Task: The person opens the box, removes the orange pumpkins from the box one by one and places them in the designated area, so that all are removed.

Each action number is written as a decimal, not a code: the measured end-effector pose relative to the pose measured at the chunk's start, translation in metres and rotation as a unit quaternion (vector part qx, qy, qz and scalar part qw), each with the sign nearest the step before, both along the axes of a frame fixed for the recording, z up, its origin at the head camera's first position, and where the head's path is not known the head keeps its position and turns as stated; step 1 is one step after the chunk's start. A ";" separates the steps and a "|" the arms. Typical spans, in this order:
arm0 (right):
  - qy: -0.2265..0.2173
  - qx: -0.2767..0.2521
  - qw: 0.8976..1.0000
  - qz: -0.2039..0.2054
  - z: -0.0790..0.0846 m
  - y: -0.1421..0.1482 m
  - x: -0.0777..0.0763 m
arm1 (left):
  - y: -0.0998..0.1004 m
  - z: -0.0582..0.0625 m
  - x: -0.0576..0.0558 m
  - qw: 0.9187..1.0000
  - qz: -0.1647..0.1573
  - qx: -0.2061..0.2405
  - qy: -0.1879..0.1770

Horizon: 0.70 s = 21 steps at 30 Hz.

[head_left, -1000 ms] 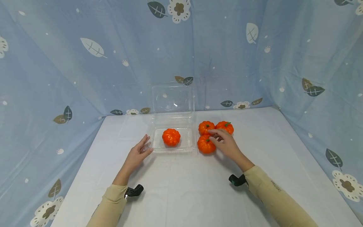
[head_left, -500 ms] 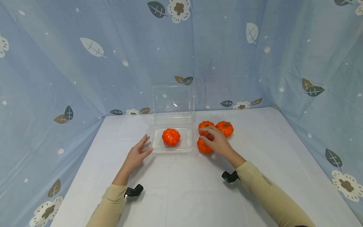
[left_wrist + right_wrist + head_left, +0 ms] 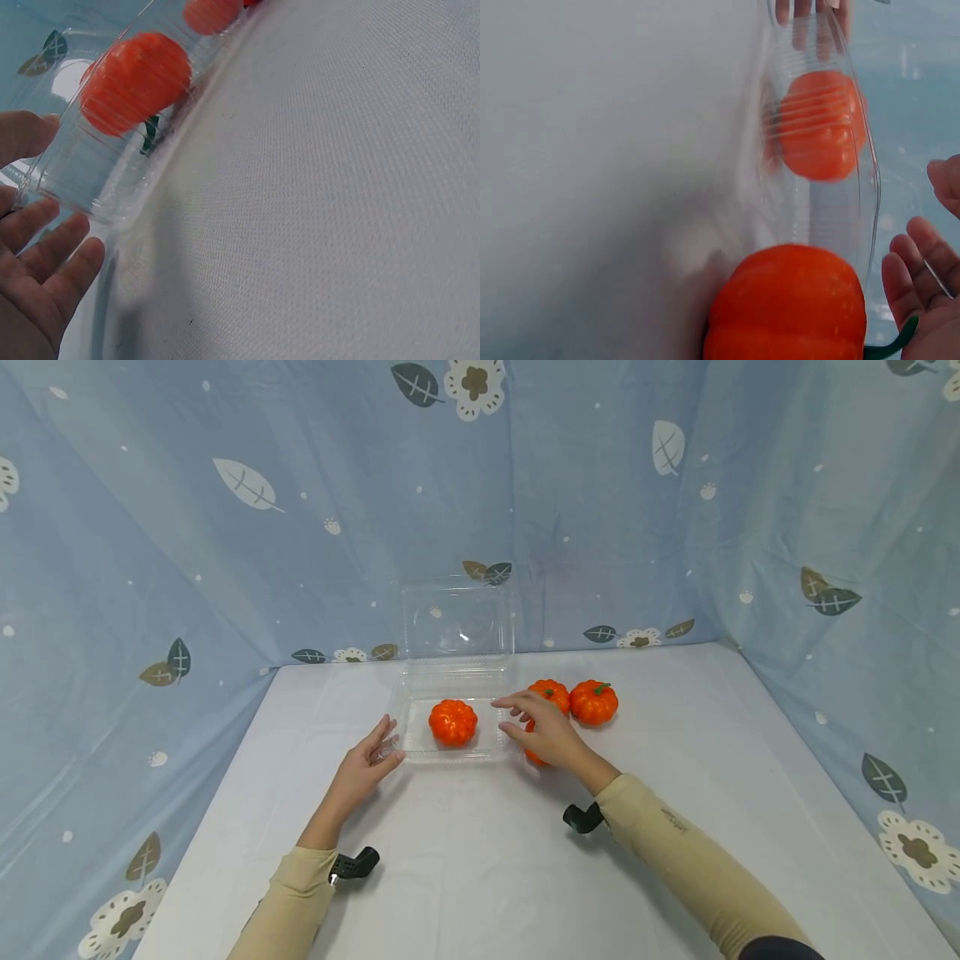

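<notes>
A clear plastic clamshell box (image 3: 489, 717) lies with its lid (image 3: 459, 625) raised at the back. Inside sits an orange toy pumpkin (image 3: 453, 723), its green stem turned downward in the left wrist view. My left hand (image 3: 358, 777) rests at the box's left edge, thumb near the rim and fingers loosely extended along the outside. Above the box's right rim hovers my right hand (image 3: 549, 733), fingers spread and holding nothing. Beneath it, a front pumpkin (image 3: 537, 760) is mostly hidden. Two more pumpkins, one behind (image 3: 553, 692) and one to the right (image 3: 594, 703), stand close by.
White cloth covers the table (image 3: 465, 860). A blue leaf-patterned curtain (image 3: 585, 510) rises behind the box and along both sides. Black wrist cameras stick out from the left sleeve (image 3: 296, 893) and the right sleeve (image 3: 675, 843).
My right hand has moved left from over the pumpkin group to the box's right rim. The left hand, box and pumpkins have stayed in place.
</notes>
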State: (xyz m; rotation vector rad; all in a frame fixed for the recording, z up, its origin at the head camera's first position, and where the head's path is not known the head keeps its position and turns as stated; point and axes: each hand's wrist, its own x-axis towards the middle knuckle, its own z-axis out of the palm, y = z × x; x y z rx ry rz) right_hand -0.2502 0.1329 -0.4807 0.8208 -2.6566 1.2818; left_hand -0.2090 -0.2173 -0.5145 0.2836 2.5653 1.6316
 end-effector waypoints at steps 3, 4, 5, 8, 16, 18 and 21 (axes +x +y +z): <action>-0.002 -0.002 1.000 0.015 0.002 -0.008 -0.002 | 0.000 0.001 0.000 1.000 0.002 0.000 -0.001; -0.003 -0.001 1.000 0.017 0.002 -0.010 -0.002 | 0.000 0.001 0.000 1.000 0.002 -0.001 -0.001; -0.005 0.003 1.000 0.019 0.003 -0.012 -0.002 | 0.000 0.001 0.000 1.000 0.001 -0.002 -0.001; -0.016 0.015 0.999 0.024 0.006 -0.019 -0.003 | 0.000 0.001 0.001 1.000 0.003 -0.004 -0.002; -0.017 0.037 0.999 0.028 0.011 -0.032 -0.005 | 0.001 0.000 0.000 1.000 0.004 -0.005 -0.004; -0.015 0.040 0.999 0.031 0.013 -0.034 -0.005 | 0.001 0.000 0.000 1.000 0.004 -0.005 -0.004; -0.014 0.044 0.998 0.034 0.013 -0.038 -0.007 | 0.001 0.000 0.000 1.000 0.004 -0.007 -0.004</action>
